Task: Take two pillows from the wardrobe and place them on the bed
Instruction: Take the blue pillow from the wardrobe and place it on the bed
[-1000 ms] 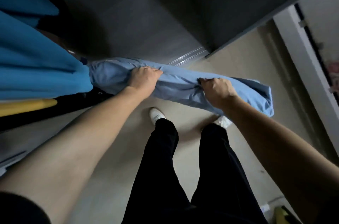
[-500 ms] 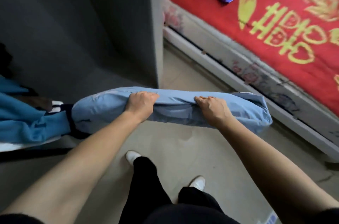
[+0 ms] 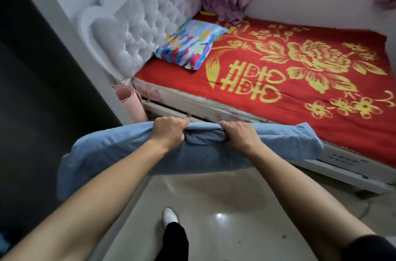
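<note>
a: what is changing here compared with a second ago?

b: the view is swinging right round. a second ago the person was facing the dark wardrobe interior, and half a second ago only a corner of the bed was showing. now the whole bed (image 3: 300, 81) with its red and gold cover is lying ahead.

a: and the blue pillow (image 3: 137, 153)?

b: it is hanging crosswise in front of the person, over the floor (image 3: 214, 207), just short of the bed's near edge and not touching it. it is sagging at both ends.

a: how are the hands gripping?

b: the left hand (image 3: 169, 132) is curling tight over the top edge, fingers fully closed into the fabric. the right hand (image 3: 240, 134) is doing the same just beside it, bunching the cloth between them. the grip is looking the same as before.

a: so where is the task standing?

b: a multicoloured pillow (image 3: 188, 46) is already resting near the tufted headboard (image 3: 137, 31), so i am judging this blue one to be the second. the carrying is nearly finishing; what is remaining is lifting it over the edge and setting it down, probably beside the first.
</note>
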The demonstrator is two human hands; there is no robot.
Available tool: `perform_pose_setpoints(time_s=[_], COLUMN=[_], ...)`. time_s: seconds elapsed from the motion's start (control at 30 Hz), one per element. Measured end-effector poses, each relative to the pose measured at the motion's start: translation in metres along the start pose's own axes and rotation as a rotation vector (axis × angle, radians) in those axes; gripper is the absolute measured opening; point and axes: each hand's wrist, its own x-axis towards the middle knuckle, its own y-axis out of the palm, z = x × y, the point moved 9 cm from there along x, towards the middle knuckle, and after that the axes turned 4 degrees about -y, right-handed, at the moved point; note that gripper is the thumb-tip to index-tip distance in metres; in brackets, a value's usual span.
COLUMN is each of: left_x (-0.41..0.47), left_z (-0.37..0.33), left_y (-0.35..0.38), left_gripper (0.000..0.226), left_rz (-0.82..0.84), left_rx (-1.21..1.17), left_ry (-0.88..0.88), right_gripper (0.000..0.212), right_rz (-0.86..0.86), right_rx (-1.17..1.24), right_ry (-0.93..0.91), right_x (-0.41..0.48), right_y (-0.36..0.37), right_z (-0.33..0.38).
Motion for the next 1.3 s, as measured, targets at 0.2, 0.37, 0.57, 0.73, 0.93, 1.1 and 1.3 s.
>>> perform_pose_setpoints(time_s=[0.2,0.37,0.57,0.73,0.93,1.1,1.3], left_x=[0.053,0.107,0.181,0.253,0.336,0.431,0.547], left_z=[0.034,0.074,0.108,0.109,0.118,0.14,0.173], left_y=[-0.002,0.023,0.049,0.042,0.038,0.043,0.017], left_gripper=[0.02,0.084,0.131,0.09,0.046,0.043,0.047], left_rz=[-0.072,0.093,0.23,0.064,-0.008,-0.008,-0.058], left_rx=[-0.136,-0.144,-0.165,-0.069,-0.135,-0.125,-0.055], left_ry=[0.079,0.179,0.163,0.178,0.125,0.08,-0.003], right_gripper=[0.03,0.031,0.038,0.041,0.045,0.047,0.05], right_rz=[-0.112,-0.066,-0.129,-0.209,-0.236,-0.254,-0.289], right_rx=[0.011,-0.049,-0.142,-0.169,-0.127,-0.042,0.078], right_ry=[0.019,0.045,0.084,0.15,0.174,0.142,0.076], right_x=[0.053,0.117,0.178,0.219,0.295,0.39,0.512], right_y=[-0.028,-0.053,-0.093,-0.123,-0.13,-0.122,-0.146], right_z=[-0.011,-0.017,-0.031,-0.066,-0.118,-0.17,-0.222])
